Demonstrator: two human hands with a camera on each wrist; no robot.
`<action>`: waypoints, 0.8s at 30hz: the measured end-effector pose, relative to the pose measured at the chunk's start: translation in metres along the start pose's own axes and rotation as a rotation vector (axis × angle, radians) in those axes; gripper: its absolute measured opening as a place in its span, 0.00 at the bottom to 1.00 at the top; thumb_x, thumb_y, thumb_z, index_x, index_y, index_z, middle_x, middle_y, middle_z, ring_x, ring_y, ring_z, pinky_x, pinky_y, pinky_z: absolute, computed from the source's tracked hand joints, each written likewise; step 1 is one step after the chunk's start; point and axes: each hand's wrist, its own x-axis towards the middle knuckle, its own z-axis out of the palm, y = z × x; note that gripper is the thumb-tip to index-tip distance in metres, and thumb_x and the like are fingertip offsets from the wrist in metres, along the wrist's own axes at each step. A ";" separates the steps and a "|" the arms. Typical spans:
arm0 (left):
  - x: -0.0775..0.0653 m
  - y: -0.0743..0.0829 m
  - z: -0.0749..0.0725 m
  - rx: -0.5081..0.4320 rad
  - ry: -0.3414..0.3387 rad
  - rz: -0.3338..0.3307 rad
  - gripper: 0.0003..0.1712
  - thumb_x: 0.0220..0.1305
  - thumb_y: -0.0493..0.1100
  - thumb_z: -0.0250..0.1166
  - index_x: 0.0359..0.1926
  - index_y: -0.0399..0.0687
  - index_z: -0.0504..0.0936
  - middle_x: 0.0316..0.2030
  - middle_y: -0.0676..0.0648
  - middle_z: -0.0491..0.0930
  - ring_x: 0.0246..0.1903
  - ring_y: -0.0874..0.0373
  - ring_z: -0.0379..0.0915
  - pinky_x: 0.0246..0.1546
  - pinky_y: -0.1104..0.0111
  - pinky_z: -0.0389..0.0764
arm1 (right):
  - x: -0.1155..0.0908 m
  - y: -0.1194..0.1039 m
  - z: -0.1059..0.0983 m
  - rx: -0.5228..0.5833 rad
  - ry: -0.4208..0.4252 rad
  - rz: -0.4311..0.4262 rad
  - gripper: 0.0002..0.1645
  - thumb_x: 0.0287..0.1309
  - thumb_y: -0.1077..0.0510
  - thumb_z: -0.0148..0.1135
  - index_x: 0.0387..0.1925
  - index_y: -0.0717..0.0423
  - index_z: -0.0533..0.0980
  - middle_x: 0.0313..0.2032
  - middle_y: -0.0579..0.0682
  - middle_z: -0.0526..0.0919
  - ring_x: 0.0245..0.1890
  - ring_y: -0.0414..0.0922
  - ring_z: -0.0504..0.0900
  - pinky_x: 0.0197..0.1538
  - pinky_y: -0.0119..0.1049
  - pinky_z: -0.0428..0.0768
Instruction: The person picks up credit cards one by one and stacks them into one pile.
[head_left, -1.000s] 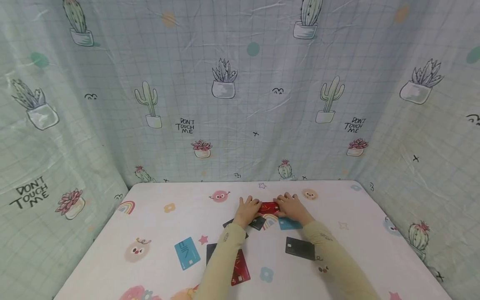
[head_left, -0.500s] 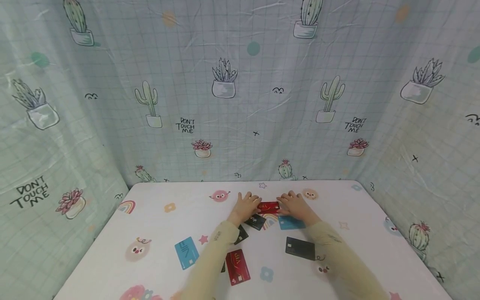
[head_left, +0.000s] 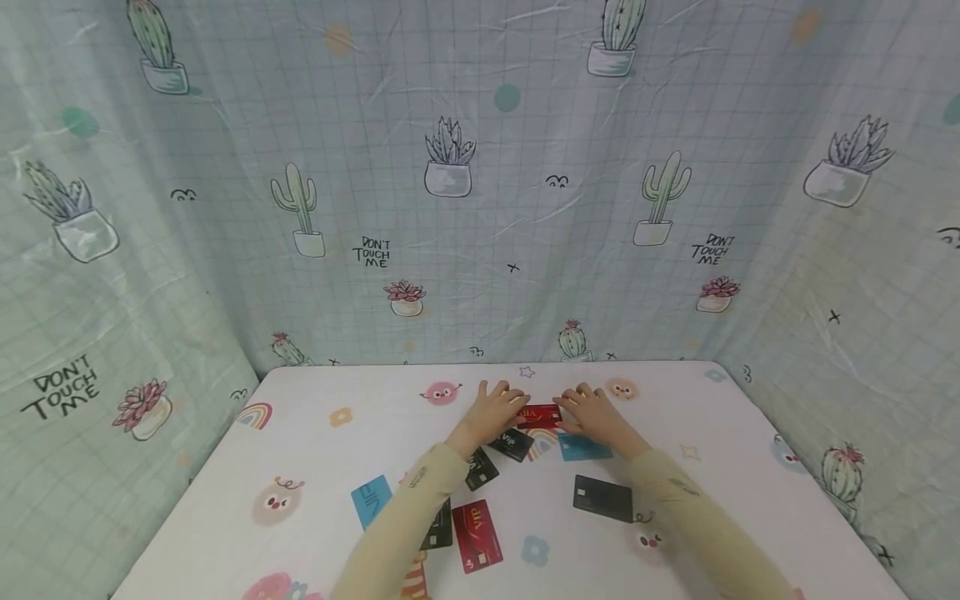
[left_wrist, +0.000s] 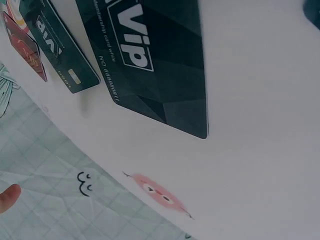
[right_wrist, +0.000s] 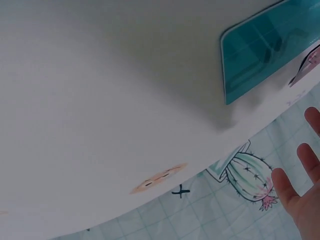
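Note:
A red VIP card (head_left: pixel 542 417) lies flat near the table's far side, between my two hands. My left hand (head_left: pixel 489 417) is at its left end, fingers relaxed and fingertips right at the edge. At the opposite end is my right hand (head_left: pixel 597 418), thumb and forefinger close to the corners. The right wrist view shows spread, nearly straight fingers (right_wrist: pixel 285 190). Just below the left hand sits a dark VIP card (head_left: pixel 512 444); a blue card (head_left: pixel 585 447) lies beneath the right. Another dark card (head_left: pixel 481 469) is partly hidden by the left wrist.
Nearer on the white printed table (head_left: pixel 315 467) are a second red card (head_left: pixel 477 536), a dark card (head_left: pixel 439 531) and a blue card (head_left: pixel 370 497), the last two partly covered by the left sleeve (head_left: pixel 408 517). A black card (head_left: pixel 603 498) lies beside the right sleeve (head_left: pixel 682 508).
Both hands have drawn back slightly from the red card's ends, uncovering more of it. The left forearm has swung left, revealing dark cards and covering part of the left blue card.

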 end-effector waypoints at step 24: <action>-0.035 0.010 -0.018 0.046 0.123 0.065 0.25 0.58 0.52 0.58 0.57 0.56 0.69 0.52 0.55 0.74 0.53 0.55 0.63 0.55 0.47 0.64 | -0.026 -0.022 -0.008 0.014 0.142 -0.019 0.25 0.48 0.46 0.62 0.47 0.54 0.74 0.40 0.49 0.76 0.40 0.48 0.69 0.35 0.42 0.71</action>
